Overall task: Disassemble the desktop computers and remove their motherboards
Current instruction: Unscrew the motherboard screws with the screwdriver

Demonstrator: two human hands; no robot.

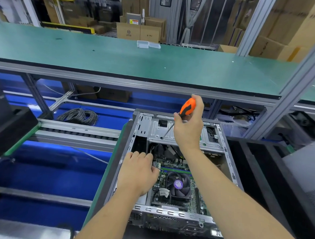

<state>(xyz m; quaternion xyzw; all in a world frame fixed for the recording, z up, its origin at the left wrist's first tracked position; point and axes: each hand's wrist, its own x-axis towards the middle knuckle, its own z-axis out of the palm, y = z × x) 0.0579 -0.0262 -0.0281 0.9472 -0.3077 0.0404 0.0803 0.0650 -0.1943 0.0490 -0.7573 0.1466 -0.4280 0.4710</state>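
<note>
An open desktop computer case (171,166) lies on its side with the side panel off, its grey steel frame showing all round. Inside it, a green motherboard (177,181) lies flat on the case floor, carrying a black CPU cooler fan (178,184) with a purple round label at its hub. Beyond the motherboard, at the case's far end, a silver drive bracket (177,132) spans the case's width, pierced with slots and holes.

The right hand (188,127) hovers over the bracket with its fingers clamped round the orange and black handle of a screwdriver (182,114). The steel shaft slants down and to the left from the handle, its tip at a hole in the bracket. The left hand (138,172) rests inside the case at the motherboard's left edge, fingers curled down by the black cables there; whether they pinch anything I cannot tell.

The case's long axis runs away from the viewer, its perforated rear panel at the near end. Left of the case lies an open stretch of blue conveyor surface (44,174) with a coil of grey cable (78,115) farther off. Right of the case a black panel (269,177) stands just beside its wall. Beyond the case, the green counter (119,60) runs across, with a clear plastic box (148,44) on its far edge.
</note>
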